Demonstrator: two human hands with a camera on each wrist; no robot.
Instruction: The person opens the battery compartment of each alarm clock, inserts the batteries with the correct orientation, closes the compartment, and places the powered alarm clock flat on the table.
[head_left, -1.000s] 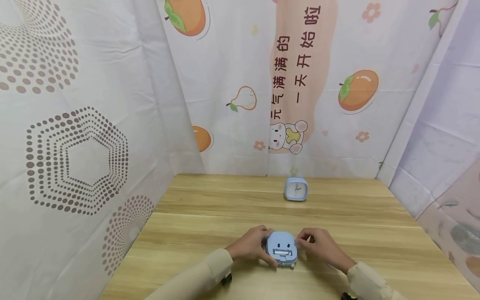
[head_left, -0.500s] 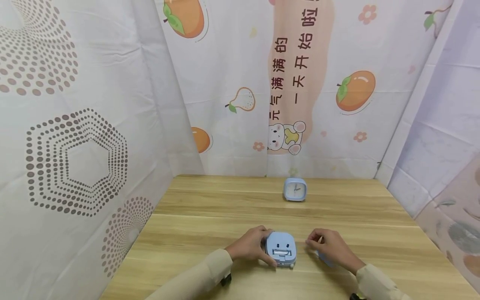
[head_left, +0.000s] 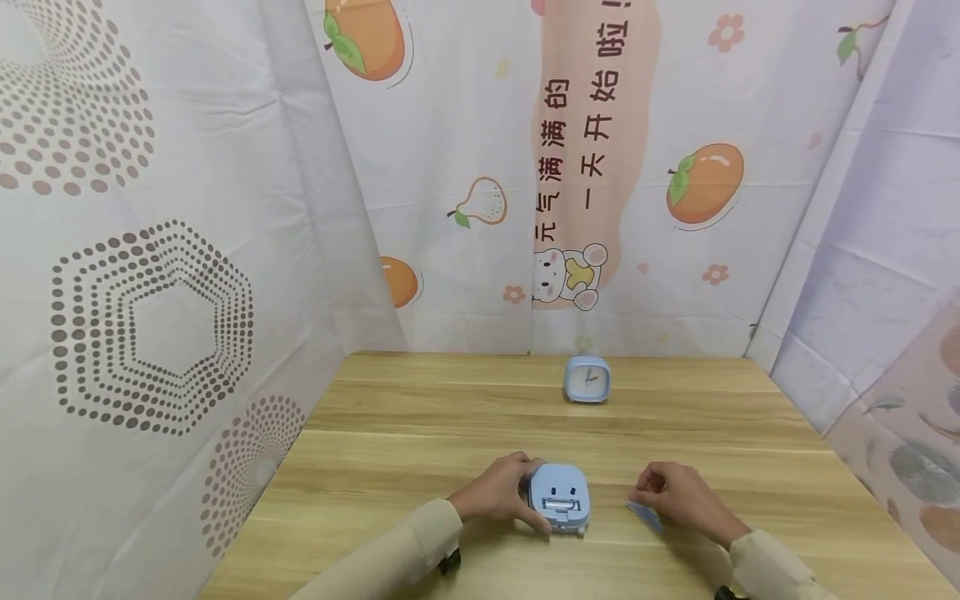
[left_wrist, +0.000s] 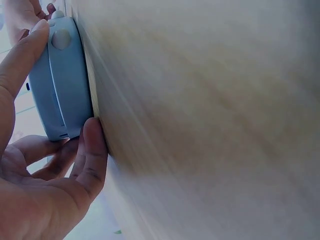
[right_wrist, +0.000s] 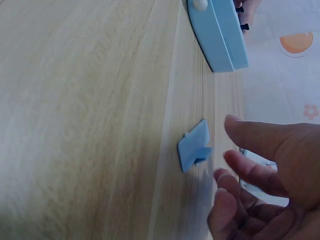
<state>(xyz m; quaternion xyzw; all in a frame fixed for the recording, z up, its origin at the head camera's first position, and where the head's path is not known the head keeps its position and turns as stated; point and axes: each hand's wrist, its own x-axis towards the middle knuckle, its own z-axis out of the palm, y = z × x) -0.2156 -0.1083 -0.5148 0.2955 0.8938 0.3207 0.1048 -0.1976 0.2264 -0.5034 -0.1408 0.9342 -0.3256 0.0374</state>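
Note:
A light-blue alarm clock (head_left: 561, 481) lies face down on the wooden table, two dark knobs on its back. Its battery compartment is uncovered, with a battery (head_left: 558, 504) inside. My left hand (head_left: 498, 492) grips the clock by its left side, thumb at the near edge and fingers at the far one. To the right of it, a small blue battery cover (right_wrist: 194, 147) rests on the table with its tab sticking up. My right hand (head_left: 684, 497) hovers beside this cover, fingers loosely bent, with a gap between fingertips and cover in the right wrist view.
Farther back stands a second light-blue alarm clock (head_left: 587, 380), upright and facing me. A printed curtain (head_left: 450, 317) hangs along the table's back edge, with more cloth on the left and right sides.
My right hand has drawn away from the clock's right edge and moved right, so the battery cover beneath it shows. My left hand keeps its grip on the clock.

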